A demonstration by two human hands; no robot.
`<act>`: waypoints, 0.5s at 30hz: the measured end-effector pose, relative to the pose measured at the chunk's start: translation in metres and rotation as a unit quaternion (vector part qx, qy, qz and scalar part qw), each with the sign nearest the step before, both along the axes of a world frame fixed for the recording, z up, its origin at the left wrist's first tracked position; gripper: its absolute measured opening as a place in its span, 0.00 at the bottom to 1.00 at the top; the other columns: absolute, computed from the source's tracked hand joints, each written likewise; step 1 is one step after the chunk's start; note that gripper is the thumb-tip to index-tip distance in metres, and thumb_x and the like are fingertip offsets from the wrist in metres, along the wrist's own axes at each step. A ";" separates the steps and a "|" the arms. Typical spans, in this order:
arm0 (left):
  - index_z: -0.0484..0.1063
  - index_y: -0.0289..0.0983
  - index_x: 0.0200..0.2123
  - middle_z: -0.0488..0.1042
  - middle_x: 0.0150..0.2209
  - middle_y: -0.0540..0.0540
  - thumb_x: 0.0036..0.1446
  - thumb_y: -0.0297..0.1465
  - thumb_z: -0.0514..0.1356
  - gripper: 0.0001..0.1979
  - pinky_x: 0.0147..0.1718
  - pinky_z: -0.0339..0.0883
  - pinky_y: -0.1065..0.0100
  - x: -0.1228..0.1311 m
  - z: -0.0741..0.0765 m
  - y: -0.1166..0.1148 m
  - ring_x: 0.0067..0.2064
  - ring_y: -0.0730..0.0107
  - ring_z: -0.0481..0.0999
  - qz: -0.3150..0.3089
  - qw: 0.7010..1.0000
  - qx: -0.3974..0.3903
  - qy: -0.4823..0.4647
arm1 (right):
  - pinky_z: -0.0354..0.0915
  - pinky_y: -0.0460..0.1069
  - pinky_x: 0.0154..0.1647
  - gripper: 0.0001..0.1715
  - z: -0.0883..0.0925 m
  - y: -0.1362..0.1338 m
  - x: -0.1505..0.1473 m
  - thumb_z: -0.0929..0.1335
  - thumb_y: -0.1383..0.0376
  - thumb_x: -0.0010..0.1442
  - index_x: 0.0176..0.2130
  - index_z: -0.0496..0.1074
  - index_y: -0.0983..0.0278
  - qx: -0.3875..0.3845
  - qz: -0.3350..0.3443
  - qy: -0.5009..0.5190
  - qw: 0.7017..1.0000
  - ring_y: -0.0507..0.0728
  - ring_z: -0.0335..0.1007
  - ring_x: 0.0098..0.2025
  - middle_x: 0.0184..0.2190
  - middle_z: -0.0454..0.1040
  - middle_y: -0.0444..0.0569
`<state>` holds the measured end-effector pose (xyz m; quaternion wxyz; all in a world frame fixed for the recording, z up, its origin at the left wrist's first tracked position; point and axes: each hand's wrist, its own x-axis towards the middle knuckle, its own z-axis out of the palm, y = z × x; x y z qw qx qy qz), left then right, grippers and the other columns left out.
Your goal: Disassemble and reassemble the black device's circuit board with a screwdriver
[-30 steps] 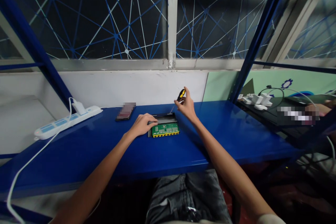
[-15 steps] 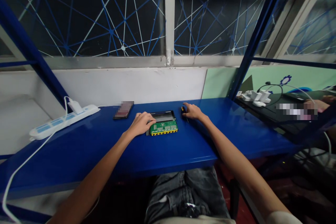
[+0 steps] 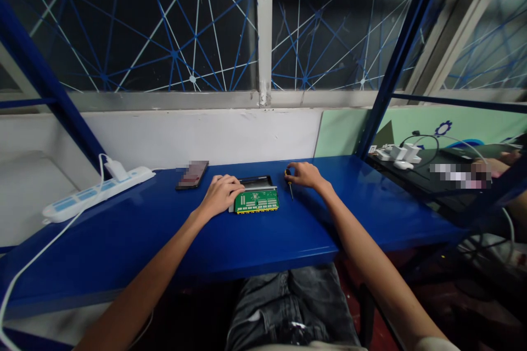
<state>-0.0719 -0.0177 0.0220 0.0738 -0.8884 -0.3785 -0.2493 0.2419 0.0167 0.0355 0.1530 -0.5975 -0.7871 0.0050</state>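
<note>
My left hand (image 3: 221,192) is closed around the left end of a flat metal case (image 3: 262,181), with the thumb along its edge. At the front of the case lies a green circuit board (image 3: 258,199), with a row of yellow ports along its near edge. To the right, my right hand (image 3: 305,174) pinches the black-and-yellow handle of a screwdriver (image 3: 289,176). Its thin shaft points down and toward me, apart from the board. Part of the case is hidden under my left fingers.
A dark phone (image 3: 192,174) lies left of the case on the blue table (image 3: 263,238). Farther left is a white power strip (image 3: 99,192) with a cable. White chargers (image 3: 403,153) sit on a dark neighbouring surface at right, near another person's hand (image 3: 486,169).
The board has tilted, so less of its yellow port row shows. My right fingers have curled onto the screwdriver, and its shaft now stands out more toward me.
</note>
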 end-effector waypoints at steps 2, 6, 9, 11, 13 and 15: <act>0.79 0.42 0.38 0.78 0.40 0.47 0.65 0.33 0.55 0.12 0.44 0.55 0.59 0.001 0.001 -0.001 0.42 0.62 0.72 -0.006 1.000 0.006 -0.003 | 0.61 0.47 0.35 0.20 0.003 -0.005 -0.007 0.66 0.52 0.60 0.46 0.76 0.60 0.005 0.059 0.039 0.997 0.58 0.73 0.38 0.38 0.79 0.50; 0.79 0.43 0.39 0.79 0.42 0.47 0.66 0.34 0.54 0.12 0.46 0.55 0.59 0.002 0.004 -0.004 0.47 0.60 0.72 -0.008 1.000 0.002 -0.009 | 0.55 0.45 0.29 0.22 0.003 -0.011 -0.022 0.65 0.50 0.60 0.36 0.79 0.64 -0.032 0.172 0.090 0.980 0.52 0.68 0.29 0.29 0.77 0.47; 0.79 0.43 0.39 0.80 0.43 0.48 0.65 0.33 0.55 0.11 0.47 0.54 0.58 0.004 0.005 -0.004 0.48 0.60 0.73 -0.010 1.000 -0.008 -0.017 | 0.51 0.45 0.25 0.26 0.000 -0.011 -0.026 0.65 0.48 0.60 0.32 0.79 0.67 -0.080 0.211 0.124 0.966 0.49 0.61 0.24 0.22 0.72 0.45; 0.79 0.43 0.39 0.81 0.43 0.48 0.65 0.33 0.56 0.10 0.48 0.53 0.58 0.004 0.004 -0.004 0.48 0.60 0.74 -0.009 1.000 -0.011 -0.024 | 0.52 0.45 0.24 0.25 -0.002 -0.010 -0.026 0.67 0.49 0.58 0.34 0.80 0.67 -0.109 0.236 0.151 0.954 0.49 0.61 0.24 0.23 0.72 0.44; 0.79 0.44 0.39 0.81 0.42 0.48 0.64 0.32 0.56 0.10 0.48 0.53 0.58 0.004 0.004 -0.003 0.48 0.60 0.75 -0.007 1.000 -0.013 -0.026 | 0.55 0.44 0.25 0.22 -0.004 -0.009 -0.024 0.68 0.52 0.57 0.36 0.80 0.68 -0.130 0.257 0.169 0.943 0.49 0.62 0.25 0.25 0.74 0.45; 0.79 0.44 0.39 0.81 0.42 0.49 0.64 0.32 0.57 0.10 0.48 0.53 0.58 0.004 0.003 -0.003 0.48 0.60 0.75 -0.005 1.000 -0.013 -0.025 | 0.57 0.44 0.26 0.19 -0.004 -0.009 -0.024 0.69 0.55 0.57 0.36 0.80 0.68 -0.142 0.267 0.178 0.936 0.50 0.64 0.26 0.26 0.75 0.46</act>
